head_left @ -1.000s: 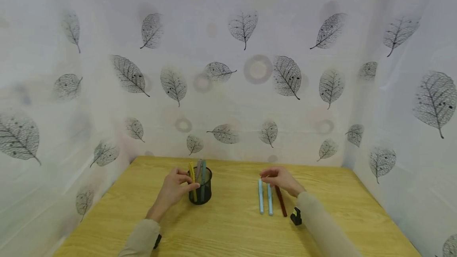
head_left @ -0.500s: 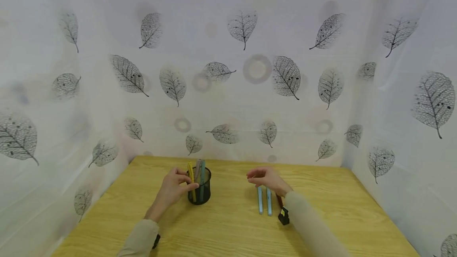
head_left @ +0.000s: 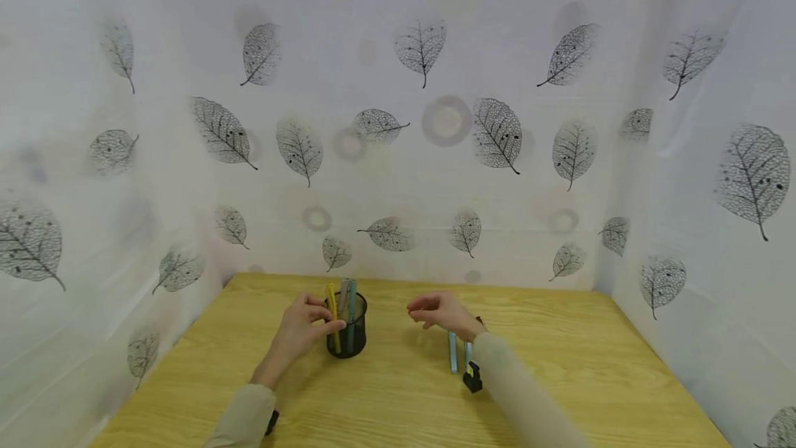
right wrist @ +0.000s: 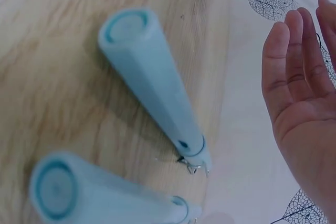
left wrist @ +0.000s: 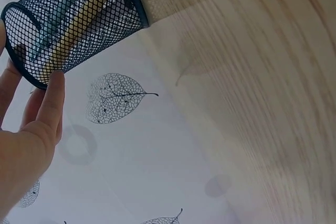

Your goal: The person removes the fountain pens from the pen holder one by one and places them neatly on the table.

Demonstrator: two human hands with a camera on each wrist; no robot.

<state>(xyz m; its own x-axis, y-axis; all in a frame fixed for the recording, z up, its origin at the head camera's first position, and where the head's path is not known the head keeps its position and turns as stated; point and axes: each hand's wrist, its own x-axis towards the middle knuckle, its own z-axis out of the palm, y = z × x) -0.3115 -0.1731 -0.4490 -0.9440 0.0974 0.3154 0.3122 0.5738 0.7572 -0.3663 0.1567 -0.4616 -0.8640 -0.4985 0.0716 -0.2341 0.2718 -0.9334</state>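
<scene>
My left hand (head_left: 298, 330) grips the black mesh pen holder (head_left: 356, 346) at its rim, fingers and thumb against its side. Inside lean a yellow pen (head_left: 332, 296), a greyish pen (head_left: 343, 294) and a teal pen (head_left: 352, 299), also visible through the mesh in the left wrist view. To the right, my right hand (head_left: 444, 313) hovers over the table with its fingers loosely bent and nothing in them. Two light blue pens (right wrist: 152, 77) lie below its wrist. The dark red pen is mostly hidden behind the right forearm.
The wooden table (head_left: 385, 393) is enclosed at the back and both sides by a white curtain (head_left: 398, 178) with leaf prints. A small black device (head_left: 472, 377) sits at the right wrist, overlapping the light blue pens in the head view.
My right hand has moved left, from above the light blue and dark red pens toward the pen holder. My left hand and the pen holder have stayed in place.
</scene>
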